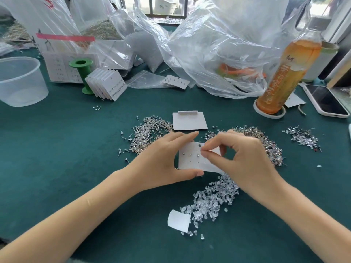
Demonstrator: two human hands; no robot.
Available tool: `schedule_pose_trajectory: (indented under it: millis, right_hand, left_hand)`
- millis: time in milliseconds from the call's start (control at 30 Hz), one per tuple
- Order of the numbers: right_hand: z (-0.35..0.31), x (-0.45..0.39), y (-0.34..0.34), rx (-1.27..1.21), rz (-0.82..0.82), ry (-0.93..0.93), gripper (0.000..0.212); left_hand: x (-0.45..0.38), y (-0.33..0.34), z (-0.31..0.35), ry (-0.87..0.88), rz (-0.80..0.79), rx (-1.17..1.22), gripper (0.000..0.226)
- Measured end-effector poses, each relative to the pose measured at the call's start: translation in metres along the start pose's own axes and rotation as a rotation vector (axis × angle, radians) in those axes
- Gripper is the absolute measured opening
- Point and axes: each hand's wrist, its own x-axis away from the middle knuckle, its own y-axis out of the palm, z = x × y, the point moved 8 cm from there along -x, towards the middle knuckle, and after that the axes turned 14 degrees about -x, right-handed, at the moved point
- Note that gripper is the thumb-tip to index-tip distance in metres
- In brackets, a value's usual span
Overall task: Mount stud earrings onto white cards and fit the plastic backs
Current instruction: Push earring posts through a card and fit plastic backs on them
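Left hand (pixel 167 162) clamping white card (pixel 190 158) above the near-centre green mat (pixel 57 149), right hand (pixel 245 158) pinching what looks like a stud (pixel 202 150) at the top row; risk: missing the hole, bending the post, creasing the card.

Orange drink bottle (pixel 290 73) stands at two o'clock, phone (pixel 325 100) just right of it. Green spool (pixel 83 74) and clear tub (pixel 20 80) at ten.
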Motion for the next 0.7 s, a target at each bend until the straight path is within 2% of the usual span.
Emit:
schedule_pose_trajectory:
  millis: [367, 500, 700]
  right_hand:
    - [-0.021, 0.008, 0.024, 0.052, -0.06, -0.243, 0.01]
    - [-0.019, 0.009, 0.025, 0.061, -0.076, -0.229, 0.014]
    - [-0.02, 0.011, 0.032, 0.08, -0.118, -0.255, 0.006]
  left_hand:
    - [0.003, -0.002, 0.015, 0.086, 0.037, 0.013, 0.083]
    - [0.003, -0.002, 0.016, 0.089, 0.038, 0.003, 0.08]
    - [0.004, 0.0, 0.016, 0.076, 0.027, -0.001, 0.077]
